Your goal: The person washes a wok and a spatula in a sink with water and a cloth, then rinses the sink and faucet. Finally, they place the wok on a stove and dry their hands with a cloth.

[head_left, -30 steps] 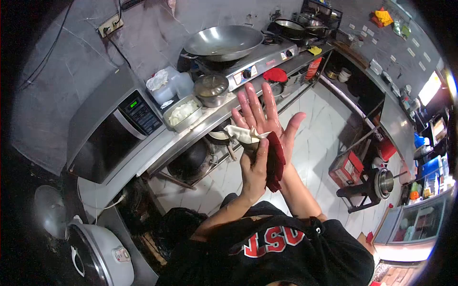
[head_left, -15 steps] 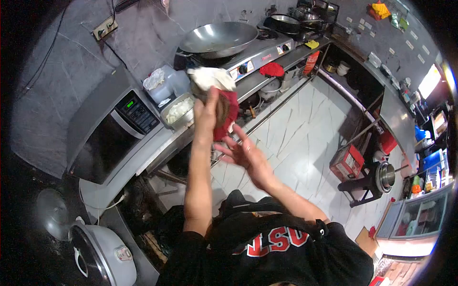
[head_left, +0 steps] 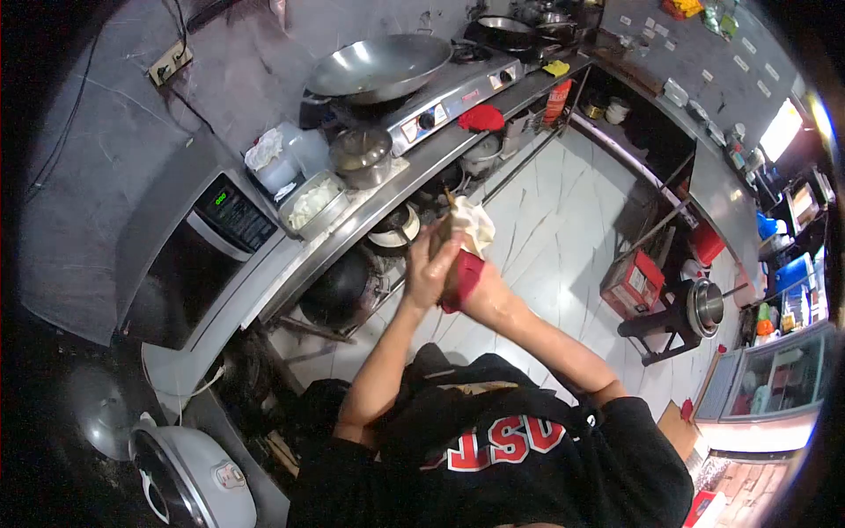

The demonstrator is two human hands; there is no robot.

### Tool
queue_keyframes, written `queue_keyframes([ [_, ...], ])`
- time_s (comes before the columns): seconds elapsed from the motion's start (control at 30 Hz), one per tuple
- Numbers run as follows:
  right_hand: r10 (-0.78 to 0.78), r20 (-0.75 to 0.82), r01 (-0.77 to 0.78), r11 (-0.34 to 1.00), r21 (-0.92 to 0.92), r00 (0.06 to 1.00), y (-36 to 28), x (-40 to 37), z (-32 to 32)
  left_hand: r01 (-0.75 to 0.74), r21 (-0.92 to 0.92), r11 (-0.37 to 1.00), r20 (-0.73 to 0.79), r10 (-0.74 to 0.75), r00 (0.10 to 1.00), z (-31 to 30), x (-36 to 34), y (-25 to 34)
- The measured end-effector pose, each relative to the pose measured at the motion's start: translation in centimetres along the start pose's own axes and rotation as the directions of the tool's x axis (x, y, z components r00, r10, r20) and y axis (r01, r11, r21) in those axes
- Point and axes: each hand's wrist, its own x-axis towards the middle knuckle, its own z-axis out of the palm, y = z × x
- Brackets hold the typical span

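A bundle of cloths, one cream (head_left: 473,223) and one red (head_left: 467,275), is between my two hands in front of my body. My left hand (head_left: 430,268) presses on its left side, with the fingers pointing up. Wrapped round the lower right of the bundle is my right hand (head_left: 489,297), its fingers partly hidden by the red cloth. Something brownish shows between the cloths, too blurred to make out. Both hands are over the gap between the counter and the floor, apart from the counter.
A wok (head_left: 380,69) sits on the stove. Beside it on the counter are a lidded pot (head_left: 361,157) and a metal tray (head_left: 314,205) of white food. The microwave (head_left: 198,246) is at left, a rice cooker (head_left: 194,475) lower left, a stool (head_left: 656,330) at right.
Both hands have come down and to the right, away from the counter, with the cloths. My right hand, open before, now grips the bundle. The lidded pot on the counter is now uncovered to view.
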Motion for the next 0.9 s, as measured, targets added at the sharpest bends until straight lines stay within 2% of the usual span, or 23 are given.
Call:
queue_keyframes([
  [0.07,0.134,0.370,-0.022,0.957,-0.290,0.919,-3.5,0.7,-2.5,0.239,-0.118,0.964,-0.059,-0.247,0.967,-2.3,2.2,-3.2],
  [0.1,-0.054,0.324,0.050,0.998,0.023,0.944,-2.9,0.0,-2.0,0.315,-0.389,0.866,0.028,-0.330,0.944,-3.3,2.0,-2.7],
  [0.13,-0.055,0.314,0.051,0.998,0.021,0.948,-2.6,0.5,-2.9,0.378,-0.614,0.693,0.140,-0.376,0.916,-3.8,2.3,-1.3],
  [0.17,-0.052,0.454,-0.255,0.768,0.587,0.889,-2.6,1.2,-4.1,0.291,-0.727,0.622,0.177,-0.240,0.955,-2.1,2.1,2.0],
  [0.2,-0.150,0.555,-0.528,0.188,0.828,0.818,-2.4,1.2,-4.9,0.301,-0.779,0.550,0.253,-0.164,0.954,-1.5,1.8,2.7],
  [0.23,-0.020,0.523,-0.523,-0.010,0.852,0.852,3.2,0.3,1.0,0.340,-0.803,0.489,0.331,-0.108,0.937,-1.0,1.6,2.5],
  [0.27,-0.390,0.333,-0.506,-0.538,0.675,0.859,0.3,0.4,-4.3,0.376,-0.820,0.432,0.388,-0.064,0.920,-0.9,1.4,1.8],
  [0.3,-0.648,-0.320,-0.200,-0.597,0.777,0.691,5.5,4.3,4.3,0.410,-0.827,0.384,0.438,-0.016,0.899,-0.6,1.4,1.5],
  [0.33,-0.642,-0.321,-0.196,-0.601,0.775,0.696,5.8,5.5,6.1,0.450,-0.829,0.333,0.485,0.025,0.874,0.0,1.5,1.2],
  [0.37,-0.582,-0.671,-0.174,-0.800,0.574,0.459,5.8,5.7,6.8,0.484,-0.825,0.292,0.524,0.073,0.849,0.4,1.7,1.3],
  [0.4,-0.533,-0.467,-0.244,-0.801,0.546,0.706,0.4,3.4,0.3,0.517,-0.823,0.237,0.551,0.108,0.828,1.3,2.0,1.2],
  [0.43,-0.517,-0.076,-0.297,-0.599,0.744,0.852,-0.8,2.2,-4.0,0.547,-0.817,0.185,0.574,0.153,0.805,2.3,2.2,1.4],
  [0.47,-0.343,-0.020,-0.198,-0.588,0.784,0.939,-2.6,1.8,-5.9,0.577,-0.805,0.136,0.593,0.204,0.779,3.3,2.5,1.4],
  [0.5,-0.293,-0.213,-0.082,-0.744,0.663,0.932,-2.8,2.4,-5.1,0.604,-0.792,0.090,0.605,0.250,0.756,4.3,2.6,1.5],
  [0.53,-0.174,-0.263,0.061,-0.717,0.695,0.949,-3.8,2.7,-5.6,0.631,-0.775,0.037,0.614,0.283,0.737,5.7,2.6,1.4],
  [0.6,-0.003,-0.362,0.224,-0.782,0.582,0.932,-4.0,3.6,-7.6,0.658,-0.753,-0.005,0.625,0.306,0.718,7.8,1.5,1.9],
  [0.67,0.139,-0.413,0.343,-0.810,0.475,0.900,-1.5,5.0,-8.7,0.618,-0.754,-0.222,0.650,-0.116,0.751,9.6,-0.6,3.4],
  [0.7,0.247,-0.360,0.407,-0.774,0.486,0.900,-0.6,5.4,-8.9,0.582,-0.813,-0.020,0.579,-0.137,0.804,9.7,-0.6,0.6],
  [0.73,0.253,-0.364,0.415,-0.769,0.486,0.896,0.4,5.8,-9.4,0.563,-0.687,0.460,0.447,-0.343,0.826,9.5,-2.5,-2.5],
  [0.8,0.251,-0.466,0.504,-0.653,0.566,0.849,3.0,6.4,-10.6,0.706,-0.708,0.027,0.706,0.013,0.708,8.5,-4.4,-9.6],
  [0.83,0.313,-0.525,0.585,-0.634,0.506,0.792,4.6,6.8,-11.3,0.615,-0.684,0.392,0.578,-0.222,0.785,9.0,-5.1,-5.5],
  [0.87,0.377,-0.606,0.713,-0.402,0.575,0.701,5.4,6.9,-11.7,0.504,-0.499,0.705,0.351,-0.368,0.861,9.6,-5.7,-1.0],
  [0.9,0.442,-0.634,0.764,-0.236,0.601,0.635,5.1,7.0,-11.6,0.432,-0.482,0.762,0.257,-0.349,0.901,10.7,-6.1,-0.9],
])
